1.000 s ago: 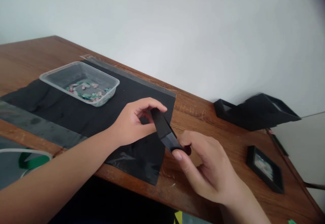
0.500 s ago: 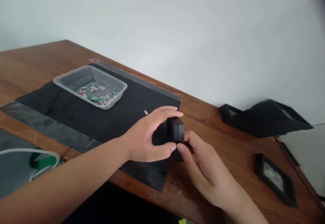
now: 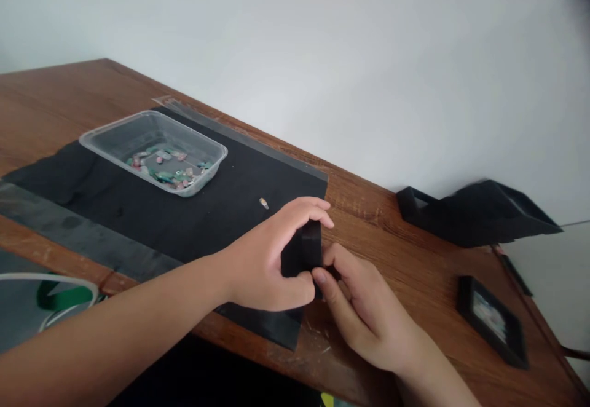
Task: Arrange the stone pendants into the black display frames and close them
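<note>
Both of my hands grip a small black box frame (image 3: 308,248) over the right edge of a black mat (image 3: 152,210) on the wooden table (image 3: 391,235). My left hand (image 3: 270,259) wraps its fingers over the top and its thumb under the front of the frame. My right hand (image 3: 357,308) pinches the frame's right side with thumb and fingers. A tiny pale stone (image 3: 263,203) lies on the mat just left of my hands. Most of the frame is hidden by my fingers.
A clear plastic tray (image 3: 115,139) with several small coloured stones stands on the mat at the left. A pile of black frames (image 3: 479,213) leans by the wall at the right. One black frame (image 3: 492,321) with stones inside lies flat near it. A green ribbon (image 3: 58,296) shows at the lower left.
The frame was held slanted between my hands, then turned upright on edge. My left hand has now closed over it and my right hand has moved in against its side.
</note>
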The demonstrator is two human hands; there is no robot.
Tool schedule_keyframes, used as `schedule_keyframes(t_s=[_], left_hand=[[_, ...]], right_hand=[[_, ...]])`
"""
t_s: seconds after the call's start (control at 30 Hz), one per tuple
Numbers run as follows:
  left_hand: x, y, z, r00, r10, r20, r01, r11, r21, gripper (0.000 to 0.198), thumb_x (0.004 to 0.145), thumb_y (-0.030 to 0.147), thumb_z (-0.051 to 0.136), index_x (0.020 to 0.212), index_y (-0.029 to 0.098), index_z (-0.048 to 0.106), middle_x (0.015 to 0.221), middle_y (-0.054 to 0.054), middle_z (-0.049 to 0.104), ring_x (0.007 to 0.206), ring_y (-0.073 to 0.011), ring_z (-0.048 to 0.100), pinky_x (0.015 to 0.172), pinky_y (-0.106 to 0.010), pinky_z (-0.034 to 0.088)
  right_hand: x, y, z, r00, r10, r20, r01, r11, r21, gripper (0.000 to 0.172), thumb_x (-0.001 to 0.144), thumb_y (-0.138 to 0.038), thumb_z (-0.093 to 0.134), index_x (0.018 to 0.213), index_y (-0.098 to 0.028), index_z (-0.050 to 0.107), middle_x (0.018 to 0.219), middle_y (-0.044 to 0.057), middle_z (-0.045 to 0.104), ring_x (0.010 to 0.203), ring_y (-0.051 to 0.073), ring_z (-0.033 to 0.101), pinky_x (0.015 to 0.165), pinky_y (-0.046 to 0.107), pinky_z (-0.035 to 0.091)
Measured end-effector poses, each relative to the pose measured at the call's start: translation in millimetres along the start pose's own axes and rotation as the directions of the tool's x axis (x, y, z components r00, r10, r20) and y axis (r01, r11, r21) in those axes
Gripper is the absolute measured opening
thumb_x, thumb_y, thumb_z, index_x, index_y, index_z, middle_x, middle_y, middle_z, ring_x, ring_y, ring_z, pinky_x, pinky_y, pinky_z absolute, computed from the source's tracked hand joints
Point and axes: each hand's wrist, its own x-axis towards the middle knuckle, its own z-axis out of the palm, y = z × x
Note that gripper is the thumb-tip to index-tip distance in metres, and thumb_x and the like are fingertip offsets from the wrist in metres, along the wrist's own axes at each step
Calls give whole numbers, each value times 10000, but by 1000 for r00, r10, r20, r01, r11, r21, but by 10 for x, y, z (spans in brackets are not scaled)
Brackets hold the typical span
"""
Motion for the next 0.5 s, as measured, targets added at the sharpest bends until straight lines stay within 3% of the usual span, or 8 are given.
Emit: schedule_keyframes(t_s=[0.2, 0.3, 0.4, 0.5], left_hand=[[12, 20, -24, 1000, -7, -7, 8, 990, 141, 627, 687, 135, 666, 1288, 223, 513, 1440, -132, 473, 1373, -302, 470, 1168, -473, 393], [29, 27, 3, 1000, 16, -12, -13, 974, 225, 630, 679, 146, 667, 1289, 211, 525, 1466, -135, 465, 1378, -302, 474, 1173, -464, 395], [43, 24, 21, 1000, 26, -12, -22, 958, 285, 631, 684, 167, 675, 1294, 214, 526, 1493, -139, 455, 1381, -315, 477, 1168, -487, 401], [45, 22, 11, 999, 39, -7, -35, 947, 319, 621, 684, 184, 685, 1284, 225, 527, 1500, -134, 460, 1380, -327, 477, 1164, -509, 402]], right_hand=[[-9, -40, -4, 997, 8, -83, -25, 980, -200, 201, 876, -171, 548, 733, -227, 419, 599, -65, 514, 462, 73, 421, 440, 221, 307], [-33, -40, 12, 990, 33, -135, -60, 977, -206, 96, 846, -166, 579, 898, -219, 519, 621, -72, 593, 471, 85, 525, 449, 208, 372], [-53, -22, 55, 978, 28, -205, -75, 970, -229, 241, 839, -173, 590, 1064, -217, 515, 669, -69, 650, 499, 100, 605, 461, 203, 432], [-64, -2, 103, 969, -27, -244, -43, 960, -278, 249, 852, -183, 576, 1078, -222, 477, 697, -60, 669, 505, 105, 632, 456, 203, 455]])
